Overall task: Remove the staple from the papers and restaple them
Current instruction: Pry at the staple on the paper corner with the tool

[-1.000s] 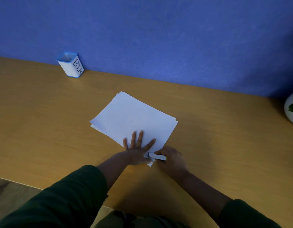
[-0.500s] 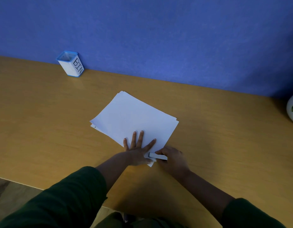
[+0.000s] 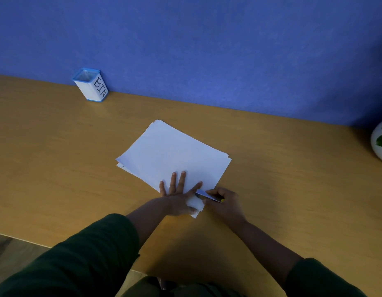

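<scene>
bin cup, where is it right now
In the head view the BIN cup stands upright at the far left of the desk against the blue wall, well beyond the papers.

Wooden table (image 3: 57, 168): white papers (image 3: 170, 153) lie at its middle, a blue-rimmed cup marked BIN (image 3: 91, 86) stands far left by the wall, a white pot (image 3: 378, 146) far right.

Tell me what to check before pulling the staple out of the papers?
1. Left hand flat on the papers: ok.
2. Right hand gripping the tool: ok.
3. Tool tip at the near corner: ok.
4. Tip hooked under the staple: cannot tell, too small.
5. Sheets lined up: not ok, edges fan out at the left.
6. Bin within reach: cannot tell.
</scene>
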Demonstrator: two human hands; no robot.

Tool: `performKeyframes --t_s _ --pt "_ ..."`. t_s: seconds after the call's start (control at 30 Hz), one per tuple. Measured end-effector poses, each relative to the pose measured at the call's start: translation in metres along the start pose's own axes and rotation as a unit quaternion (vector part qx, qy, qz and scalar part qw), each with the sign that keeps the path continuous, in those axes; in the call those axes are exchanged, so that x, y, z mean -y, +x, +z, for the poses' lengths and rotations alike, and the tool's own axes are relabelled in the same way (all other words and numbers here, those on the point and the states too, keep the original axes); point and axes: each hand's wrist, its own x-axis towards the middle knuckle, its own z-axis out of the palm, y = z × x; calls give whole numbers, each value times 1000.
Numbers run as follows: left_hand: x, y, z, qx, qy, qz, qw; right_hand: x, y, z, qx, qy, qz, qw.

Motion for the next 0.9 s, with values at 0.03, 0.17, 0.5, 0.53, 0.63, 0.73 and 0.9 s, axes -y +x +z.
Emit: performKeyframes --t_s 0.03,0.17,0.5,0.53,0.63,0.73,0.9 --pt "0 0 0 3 0 2 1000 -1 -1 0 4 -19 -6 1000" --pt "1 0 0 -3 22 7 1000 -6 -9 -2 2 -102 -57 993" --pt "3 3 7 -26 25 10 999 1 -8 2 3 -176 -125 976" --pt "3 4 8 -23 22 9 999 1 -8 2 0 -171 -121 978" --pt "3 5 7 -11 7 2 1000 1 -6 5 -9 -135 -89 987" --pt "4 6 7 -1 -18 0 1000 2 -2 6 -10 -84 -50 995" --pt "4 6 9 -23 8 2 1000 -7 -8 -7 3 -142 -83 986"
